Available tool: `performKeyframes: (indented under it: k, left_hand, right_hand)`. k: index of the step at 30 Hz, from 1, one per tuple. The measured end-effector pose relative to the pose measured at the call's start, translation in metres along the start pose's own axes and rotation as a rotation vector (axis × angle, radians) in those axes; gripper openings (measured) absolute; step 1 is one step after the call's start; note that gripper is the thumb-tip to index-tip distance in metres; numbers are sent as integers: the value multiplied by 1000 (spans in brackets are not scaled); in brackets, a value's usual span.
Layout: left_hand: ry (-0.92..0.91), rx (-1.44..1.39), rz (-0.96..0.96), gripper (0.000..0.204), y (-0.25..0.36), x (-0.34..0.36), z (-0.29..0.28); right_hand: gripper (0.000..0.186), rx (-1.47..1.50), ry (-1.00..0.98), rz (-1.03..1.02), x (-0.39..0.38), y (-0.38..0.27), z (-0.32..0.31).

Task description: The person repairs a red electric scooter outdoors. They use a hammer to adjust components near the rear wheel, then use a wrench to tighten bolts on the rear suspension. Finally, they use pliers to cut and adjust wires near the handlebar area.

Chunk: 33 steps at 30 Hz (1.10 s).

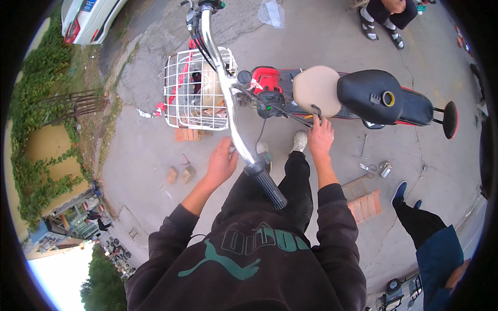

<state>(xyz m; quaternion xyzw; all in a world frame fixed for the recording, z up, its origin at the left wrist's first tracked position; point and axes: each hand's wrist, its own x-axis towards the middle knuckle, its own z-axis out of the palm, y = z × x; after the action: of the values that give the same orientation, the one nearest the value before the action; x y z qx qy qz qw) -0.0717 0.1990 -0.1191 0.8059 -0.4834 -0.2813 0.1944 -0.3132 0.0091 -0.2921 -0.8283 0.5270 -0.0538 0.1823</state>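
An electric scooter stands across in front of me, with a bent chrome handlebar and a black rubber grip turned toward me. My left hand is beside the bar, below the basket, its fingers curled; the bar partly covers the fingertips, and what they hold cannot be made out. My right hand is at the near edge of the beige seat, fingers pinched around a black cable whose end curls over the seat. More wires run from there to a round black unit under the bar.
A white wire basket with items inside hangs at the front. Behind the beige seat are a black seat and mirror. Pliers, bricks and stones lie on the ground. Two people are nearby at right; a white car stands far left.
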Motion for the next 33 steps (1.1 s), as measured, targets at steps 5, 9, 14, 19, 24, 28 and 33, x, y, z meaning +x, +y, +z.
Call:
performKeyframes:
  k: [5, 9, 14, 19, 24, 28, 33]
  left_hand:
    - [36, 132, 273, 45, 17, 71, 19]
    - [-72, 189, 433, 50, 25, 119, 19]
    - [-126, 297, 610, 37, 13, 147, 17]
    - [-90, 135, 783, 16, -13, 145, -3]
    - [-286, 170, 760, 20, -34, 136, -21]
    - [-356, 187, 795, 33, -46, 138, -28]
    - [-350, 175, 880, 41, -52, 136, -36]
  right_hand:
    - [39, 30, 46, 49, -12, 10, 14]
    - [40, 13, 94, 13, -40, -1, -18]
    - [62, 212, 166, 154, -71, -42, -97]
    - [78, 595, -55, 537, -113, -90, -130]
    - [69, 1244, -95, 695, -182, -125, -79]
    - [58, 1560, -66, 982, -199, -183, -73]
    - [80, 1157, 229, 1112, -201, -240, -82]
